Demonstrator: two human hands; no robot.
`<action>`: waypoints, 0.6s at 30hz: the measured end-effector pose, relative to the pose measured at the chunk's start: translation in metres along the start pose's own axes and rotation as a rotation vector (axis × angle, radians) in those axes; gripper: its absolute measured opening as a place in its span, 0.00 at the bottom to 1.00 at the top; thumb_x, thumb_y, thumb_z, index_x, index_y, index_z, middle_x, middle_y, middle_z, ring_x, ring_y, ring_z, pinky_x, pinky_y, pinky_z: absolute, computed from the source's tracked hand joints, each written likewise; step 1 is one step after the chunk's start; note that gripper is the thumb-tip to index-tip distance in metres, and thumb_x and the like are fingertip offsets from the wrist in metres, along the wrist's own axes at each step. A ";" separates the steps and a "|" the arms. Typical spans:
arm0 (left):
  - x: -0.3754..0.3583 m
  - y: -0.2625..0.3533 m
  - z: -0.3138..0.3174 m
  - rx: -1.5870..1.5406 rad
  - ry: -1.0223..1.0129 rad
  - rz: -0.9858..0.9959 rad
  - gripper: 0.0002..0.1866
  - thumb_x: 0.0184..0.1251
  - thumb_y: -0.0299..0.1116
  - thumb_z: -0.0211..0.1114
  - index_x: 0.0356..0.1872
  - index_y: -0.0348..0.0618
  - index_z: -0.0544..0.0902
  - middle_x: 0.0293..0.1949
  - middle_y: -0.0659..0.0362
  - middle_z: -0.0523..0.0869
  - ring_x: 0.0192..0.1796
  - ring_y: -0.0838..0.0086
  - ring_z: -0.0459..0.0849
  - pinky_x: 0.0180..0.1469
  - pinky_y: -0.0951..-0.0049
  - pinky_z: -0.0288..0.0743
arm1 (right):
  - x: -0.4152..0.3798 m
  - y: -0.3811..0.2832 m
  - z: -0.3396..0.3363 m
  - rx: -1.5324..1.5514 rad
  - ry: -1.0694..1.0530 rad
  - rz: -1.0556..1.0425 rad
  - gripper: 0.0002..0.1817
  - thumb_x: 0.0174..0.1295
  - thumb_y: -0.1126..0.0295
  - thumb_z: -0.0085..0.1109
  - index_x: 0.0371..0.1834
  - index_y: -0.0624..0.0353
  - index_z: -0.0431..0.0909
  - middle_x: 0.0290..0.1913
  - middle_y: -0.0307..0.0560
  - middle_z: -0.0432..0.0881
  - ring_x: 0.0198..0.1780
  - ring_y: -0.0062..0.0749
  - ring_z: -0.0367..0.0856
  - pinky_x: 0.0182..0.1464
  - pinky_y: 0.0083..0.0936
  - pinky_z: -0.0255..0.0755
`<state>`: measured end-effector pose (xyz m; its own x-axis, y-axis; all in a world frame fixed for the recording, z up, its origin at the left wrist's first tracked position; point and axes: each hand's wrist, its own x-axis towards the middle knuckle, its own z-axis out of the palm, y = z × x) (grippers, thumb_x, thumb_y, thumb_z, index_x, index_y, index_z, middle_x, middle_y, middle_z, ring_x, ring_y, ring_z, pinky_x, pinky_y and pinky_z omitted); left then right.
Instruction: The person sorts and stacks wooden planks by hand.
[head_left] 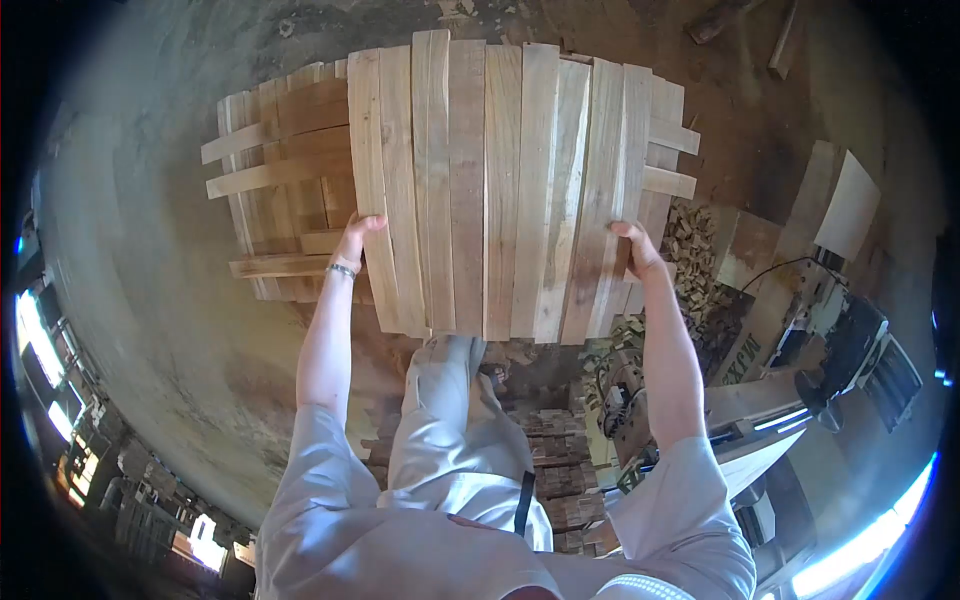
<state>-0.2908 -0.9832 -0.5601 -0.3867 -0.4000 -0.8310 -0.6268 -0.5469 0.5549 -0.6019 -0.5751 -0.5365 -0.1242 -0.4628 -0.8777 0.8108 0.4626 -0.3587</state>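
Pale wood slats, side by side, form the slat panel (468, 190) in the person's grip, in front of their knees. Left hand (352, 242) has its left edge, right hand (642, 248) its right edge, both on the lower half. Fingers closed on the edges both sides, thumbs on the upper face; the rest of each grip is mostly hidden.

Behind it: wider slatted layer (310, 188), showing past the panel's left and right edges, with cross battens (240, 180) jutting beyond both its sides. Floor (180, 230) around it. Can't tell if panel rests on that layer or hangs clear, nor if the slats are fastened together.

To handle it well, my take: hands level, equal inward squeeze, so middle slats can't sag or slide out. Ends are uneven, so line up by the side edges, not the ends. Thumbs clear of the joints. Watch the jutting battens; they could snag.

Right side: offcuts (690, 245) heaped off the layer's lower right corner, machine (845, 345) further out. Stacked wood blocks (555, 450) near the legs.

Writing: green letters on a board (735, 365) by the machine, tilted. Looks like an X in there; can't read the rest. No brand legible.
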 end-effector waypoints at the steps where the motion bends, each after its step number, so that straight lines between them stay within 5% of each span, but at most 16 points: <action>1: -0.011 0.009 0.006 0.007 -0.002 0.019 0.33 0.48 0.39 0.71 0.57 0.35 0.75 0.46 0.57 0.84 0.48 0.72 0.82 0.52 0.71 0.76 | -0.004 0.005 0.012 0.029 0.214 -0.088 0.52 0.44 0.52 0.69 0.72 0.67 0.58 0.56 0.51 0.77 0.54 0.39 0.78 0.54 0.34 0.75; 2: -0.024 0.009 0.006 0.019 -0.006 0.019 0.33 0.48 0.39 0.71 0.57 0.35 0.75 0.46 0.57 0.84 0.48 0.72 0.82 0.52 0.71 0.76 | -0.016 0.006 0.022 0.057 0.428 -0.174 0.53 0.43 0.54 0.68 0.72 0.68 0.55 0.54 0.51 0.78 0.52 0.38 0.79 0.53 0.32 0.76; 4: -0.050 0.012 -0.004 0.047 0.053 0.150 0.26 0.49 0.39 0.69 0.50 0.37 0.79 0.42 0.58 0.85 0.44 0.70 0.85 0.52 0.68 0.78 | -0.045 0.010 0.027 0.127 0.413 -0.191 0.51 0.45 0.54 0.65 0.72 0.68 0.55 0.51 0.50 0.80 0.52 0.36 0.80 0.54 0.31 0.75; 8: -0.158 0.040 -0.015 0.123 0.062 0.175 0.41 0.42 0.27 0.70 0.66 0.40 0.69 0.51 0.57 0.82 0.50 0.71 0.82 0.50 0.70 0.79 | -0.162 0.029 0.068 0.182 0.449 -0.298 0.49 0.45 0.58 0.66 0.71 0.66 0.57 0.50 0.51 0.81 0.49 0.38 0.81 0.58 0.32 0.72; 12: -0.277 0.072 0.016 0.158 -0.041 0.182 0.49 0.43 0.27 0.72 0.73 0.42 0.61 0.60 0.54 0.75 0.57 0.68 0.77 0.53 0.68 0.79 | -0.324 0.034 0.138 0.198 0.551 -0.389 0.52 0.34 0.59 0.72 0.68 0.67 0.62 0.59 0.56 0.75 0.61 0.42 0.73 0.68 0.34 0.62; 13: -0.305 0.077 0.026 0.220 -0.055 0.077 0.49 0.42 0.31 0.74 0.72 0.39 0.62 0.62 0.53 0.73 0.58 0.67 0.75 0.56 0.67 0.77 | -0.358 0.050 0.144 0.196 0.618 -0.390 0.55 0.30 0.59 0.75 0.69 0.64 0.62 0.57 0.50 0.76 0.59 0.36 0.74 0.63 0.33 0.67; 16: -0.354 0.074 0.080 0.379 -0.296 0.418 0.49 0.41 0.33 0.75 0.70 0.37 0.63 0.59 0.55 0.73 0.59 0.66 0.74 0.62 0.64 0.70 | -0.464 0.087 0.142 -0.107 0.998 -0.391 0.57 0.27 0.58 0.76 0.67 0.66 0.61 0.59 0.54 0.69 0.62 0.44 0.69 0.65 0.37 0.65; 18: -0.394 0.066 0.118 0.449 -0.372 0.376 0.51 0.40 0.35 0.76 0.71 0.37 0.60 0.59 0.55 0.73 0.59 0.66 0.73 0.62 0.64 0.70 | -0.527 0.130 0.118 -0.288 1.223 -0.395 0.58 0.26 0.59 0.76 0.68 0.67 0.58 0.58 0.57 0.66 0.62 0.51 0.66 0.66 0.41 0.63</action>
<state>-0.2598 -0.7752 -0.2005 -0.7885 -0.1801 -0.5881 -0.5930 -0.0310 0.8046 -0.3634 -0.3608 -0.0833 -0.8804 0.3053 -0.3628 0.4695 0.6687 -0.5766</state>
